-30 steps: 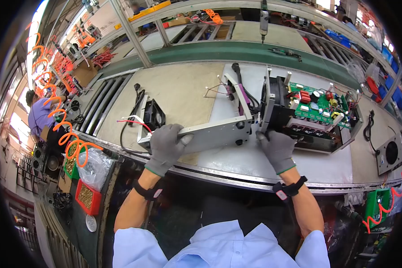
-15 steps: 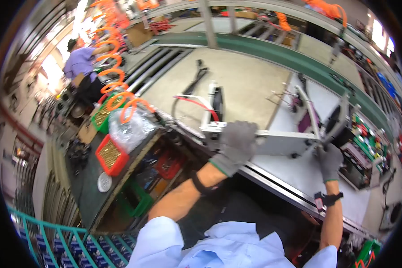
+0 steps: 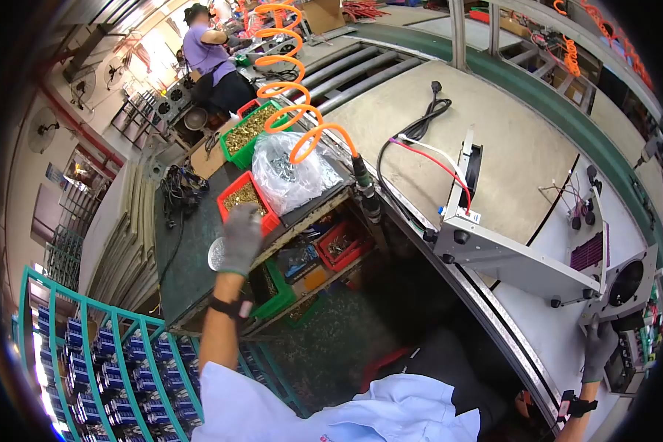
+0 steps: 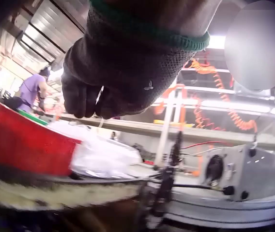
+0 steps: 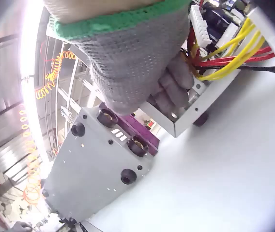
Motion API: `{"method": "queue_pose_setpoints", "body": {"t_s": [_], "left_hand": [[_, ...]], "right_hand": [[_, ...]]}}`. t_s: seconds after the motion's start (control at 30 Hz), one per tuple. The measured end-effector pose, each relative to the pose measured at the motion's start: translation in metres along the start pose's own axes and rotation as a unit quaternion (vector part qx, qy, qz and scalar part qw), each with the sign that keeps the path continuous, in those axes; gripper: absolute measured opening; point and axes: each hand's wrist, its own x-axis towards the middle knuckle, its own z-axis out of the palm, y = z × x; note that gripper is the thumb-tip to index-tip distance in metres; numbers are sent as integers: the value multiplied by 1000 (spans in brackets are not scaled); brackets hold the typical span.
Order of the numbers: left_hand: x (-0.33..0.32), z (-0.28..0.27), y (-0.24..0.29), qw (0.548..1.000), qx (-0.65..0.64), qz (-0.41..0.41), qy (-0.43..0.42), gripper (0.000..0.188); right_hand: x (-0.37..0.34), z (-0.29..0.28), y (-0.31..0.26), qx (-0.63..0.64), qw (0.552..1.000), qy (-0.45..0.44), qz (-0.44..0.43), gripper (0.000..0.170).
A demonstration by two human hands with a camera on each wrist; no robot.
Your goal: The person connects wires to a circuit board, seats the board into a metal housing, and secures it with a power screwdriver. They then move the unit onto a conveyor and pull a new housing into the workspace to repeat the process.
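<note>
My gloved left hand (image 3: 241,239) is over the near edge of a red bin (image 3: 271,219) of small brass-coloured fasteners (image 3: 241,197). In the left wrist view its fingers (image 4: 82,99) point down, loosely bent, above the bin's level, with nothing seen between them. At the far right, my gloved right hand (image 3: 600,345) grips the corner of a metal chassis (image 5: 178,126) with yellow and red wires (image 5: 224,63) inside. Beside that chassis a grey metal housing (image 3: 512,259) with black feet stands on the bench, a fan at its left end and a purple heatsink (image 3: 588,252) at its right.
A clear plastic bag (image 3: 291,177) and a green bin (image 3: 244,136) of fasteners stand behind the red bin. An orange coiled hose (image 3: 302,110) hangs over them, with a tool (image 3: 365,188) at the bench edge. A black power cord (image 3: 420,121) lies on the bench. Another person (image 3: 206,51) stands farther back.
My left hand has let go of the grey housing and moved left to the red bin. The head view has swung left. My right hand stays at the chassis corner.
</note>
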Motion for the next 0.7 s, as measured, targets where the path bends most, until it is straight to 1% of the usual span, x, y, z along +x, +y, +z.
{"method": "queue_pose_setpoints", "body": {"t_s": [0.03, 0.07, 0.1, 0.13, 0.17, 0.2, 0.23, 0.3, 0.33, 0.37, 0.43, 0.5, 0.53, 0.57, 0.6, 0.63, 0.7], "left_hand": [[6, -5, -27, 995, 65, -54, -60, 22], [11, -4, -52, 993, 56, -35, -95, 22], [16, -2, -74, 990, 46, -14, -130, 23], [21, 1, -83, 986, 37, 7, -164, 23], [28, 5, -81, 981, 38, -8, -192, 23], [34, 8, -79, 974, 40, -25, -220, 22], [36, 10, -78, 967, 43, -42, -247, 22], [35, 15, -80, 968, 44, -61, -239, 21], [37, 17, -81, 969, 45, -67, -236, 20], [37, 19, -82, 975, 49, -56, -211, 19], [28, 20, -85, 985, 55, -33, -162, 17], [19, 25, -86, 994, 39, -33, -94, 17], [16, 27, -88, 997, 30, -34, -60, 17], [14, 29, -91, 998, 20, -40, -43, 17], [12, 32, -94, 999, 10, -45, -28, 17], [11, 33, -94, 999, -1, -50, -12, 18], [11, 24, -84, 997, -8, -68, 19, 18]], "right_hand": [[-2, 4, -1, 16, 1000, 19, -19, 22], [-4, 4, -1, 31, 998, 39, -39, 22], [-7, -2, -9, 12, 998, 35, -57, 20], [-12, -10, -21, -6, 997, 31, -75, 19], [-17, -19, -26, -25, 995, 27, -92, 18], [-25, -32, -18, -68, 995, -18, -64, 14], [-35, -42, -16, -70, 994, 5, -79, 13], [-59, -62, -16, -73, 991, 51, -104, 12], [-74, -77, -10, -86, 993, 30, -74, 14], [-91, -88, 3, -102, 993, 33, -50, 14], [-128, -109, 52, -134, 990, 39, -1, 16], [-177, -132, 144, -242, 967, 21, 79, 24], [-202, -152, 172, -291, 951, 9, 106, 32], [-222, -172, 175, -310, 935, -13, 174, 34], [-248, -188, 204, -290, 937, -6, 192, 28], [-272, -209, 228, -358, 908, -52, 210, 29], [-324, -246, 276, -482, 829, -145, 244, 31]]}}
